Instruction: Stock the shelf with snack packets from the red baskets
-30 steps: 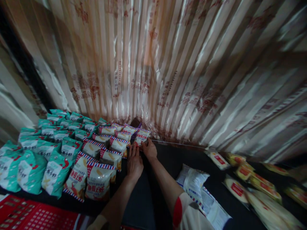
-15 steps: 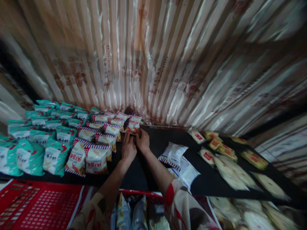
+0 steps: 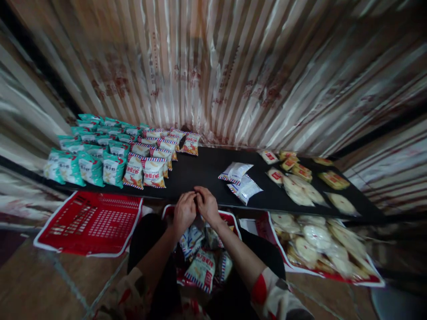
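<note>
My left hand (image 3: 185,211) and my right hand (image 3: 207,205) are close together above the black shelf's (image 3: 200,175) front edge. Their fingers are loosely bent toward each other, fingertips almost meeting, and nothing shows in them. Below them, a red basket (image 3: 238,226) between my knees contains several snack bags, including a white bag with red lettering (image 3: 202,269). On the shelf, similar striped-edge snack bags (image 3: 153,172) stand in rows at left centre; the rightmost back one (image 3: 191,143) stands at the end of its row.
Teal snack bags (image 3: 90,169) stand in rows at left. Two whitish bags (image 3: 246,189) lie mid-shelf; flat round packs (image 3: 298,191) and yellow packs (image 3: 302,171) lie right. A red basket (image 3: 96,222) is below left, another with round packs (image 3: 373,280) below right. Plastic sheeting (image 3: 213,75) hangs behind.
Both hands have drawn back from the rightmost back snack bag to the shelf's front edge. That bag stays standing in its row. The view has tilted down, showing more of the baskets.
</note>
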Available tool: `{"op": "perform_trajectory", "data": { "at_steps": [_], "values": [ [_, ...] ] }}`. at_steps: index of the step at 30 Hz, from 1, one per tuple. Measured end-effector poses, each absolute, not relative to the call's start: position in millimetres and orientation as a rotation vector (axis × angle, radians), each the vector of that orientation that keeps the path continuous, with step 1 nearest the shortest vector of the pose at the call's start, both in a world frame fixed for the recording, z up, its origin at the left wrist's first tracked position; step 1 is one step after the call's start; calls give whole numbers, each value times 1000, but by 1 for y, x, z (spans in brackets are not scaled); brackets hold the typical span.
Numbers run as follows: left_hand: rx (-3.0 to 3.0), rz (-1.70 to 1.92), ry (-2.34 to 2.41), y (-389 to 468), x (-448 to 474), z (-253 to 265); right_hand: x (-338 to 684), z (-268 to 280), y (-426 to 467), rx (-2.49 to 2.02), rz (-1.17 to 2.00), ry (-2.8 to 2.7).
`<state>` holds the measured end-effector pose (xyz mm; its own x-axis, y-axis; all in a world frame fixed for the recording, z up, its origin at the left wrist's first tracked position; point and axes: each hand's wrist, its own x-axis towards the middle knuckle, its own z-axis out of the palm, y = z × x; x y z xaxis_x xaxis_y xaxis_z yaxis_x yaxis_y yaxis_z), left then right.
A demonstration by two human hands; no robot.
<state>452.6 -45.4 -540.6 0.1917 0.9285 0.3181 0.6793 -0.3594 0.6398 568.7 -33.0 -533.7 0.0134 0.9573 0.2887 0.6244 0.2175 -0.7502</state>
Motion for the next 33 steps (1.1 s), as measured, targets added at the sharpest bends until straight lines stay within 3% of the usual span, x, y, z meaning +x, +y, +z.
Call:
{"op": "perform_trajectory", "data": {
  "at_steps": [11, 33],
  "values": [
    [2112, 55, 1528, -156, 457, -584, 576, -575, -152, -1773, 661, -1836],
    [2168, 164, 1656, -166, 467, -598, 591, -592, -153, -1759, 764, -1691]
  ]
}}
